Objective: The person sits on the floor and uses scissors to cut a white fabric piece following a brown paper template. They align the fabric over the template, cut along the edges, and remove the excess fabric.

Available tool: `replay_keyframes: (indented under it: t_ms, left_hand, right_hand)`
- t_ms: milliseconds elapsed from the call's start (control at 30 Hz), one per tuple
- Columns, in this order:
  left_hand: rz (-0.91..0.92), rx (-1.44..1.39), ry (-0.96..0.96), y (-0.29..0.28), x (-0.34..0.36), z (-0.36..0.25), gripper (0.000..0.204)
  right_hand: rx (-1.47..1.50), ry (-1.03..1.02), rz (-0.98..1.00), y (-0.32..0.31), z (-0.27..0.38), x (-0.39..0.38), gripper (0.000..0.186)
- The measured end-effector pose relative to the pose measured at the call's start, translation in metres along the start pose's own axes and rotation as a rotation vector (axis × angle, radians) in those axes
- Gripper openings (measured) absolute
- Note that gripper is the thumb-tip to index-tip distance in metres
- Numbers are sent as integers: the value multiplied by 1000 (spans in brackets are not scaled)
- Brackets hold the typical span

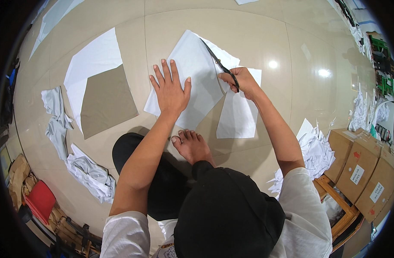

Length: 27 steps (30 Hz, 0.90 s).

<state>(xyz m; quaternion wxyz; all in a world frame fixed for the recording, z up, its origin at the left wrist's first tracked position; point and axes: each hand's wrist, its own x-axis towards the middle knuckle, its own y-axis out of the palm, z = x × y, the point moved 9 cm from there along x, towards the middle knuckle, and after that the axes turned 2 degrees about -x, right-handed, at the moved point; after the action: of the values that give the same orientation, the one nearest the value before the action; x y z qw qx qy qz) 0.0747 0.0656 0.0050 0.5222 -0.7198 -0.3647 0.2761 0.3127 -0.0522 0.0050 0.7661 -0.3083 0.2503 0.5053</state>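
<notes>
My left hand (171,90) lies spread flat on a white sheet (192,60) on the tiled floor. My right hand (242,81) grips black scissors (227,69) whose blades reach up along the sheet's right edge. Beneath and to the right are more white pieces (237,120), one under my right hand. My bare foot (192,146) rests just below the sheet, near its lower corner.
A white piece with a grey-brown piece (106,103) on it lies left, beside crumpled pale fabric (89,176). A white scrap pile (313,150), cardboard boxes (351,172) and a wooden frame (341,206) stand right. A red object (40,198) sits at lower left.
</notes>
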Motion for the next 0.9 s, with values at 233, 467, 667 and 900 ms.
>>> replay_keyframes:
  t_ms: [233, 467, 667, 900]
  left_hand:
    - [-5, -10, 2, -1, 0, -2, 87]
    - [0, 3, -1, 0, 0, -1, 86]
    - [0, -8, 5, 0, 0, -2, 86]
    - [-15, -12, 10, -1, -1, 0, 87]
  right_hand:
    - [-14, -7, 17, 1, 5, 11, 45]
    - [-4, -23, 32, 1, 4, 15, 44]
    - [-29, -23, 51, -4, 3, 18, 41]
    - [-66, -21, 63, -6, 11, 17, 43]
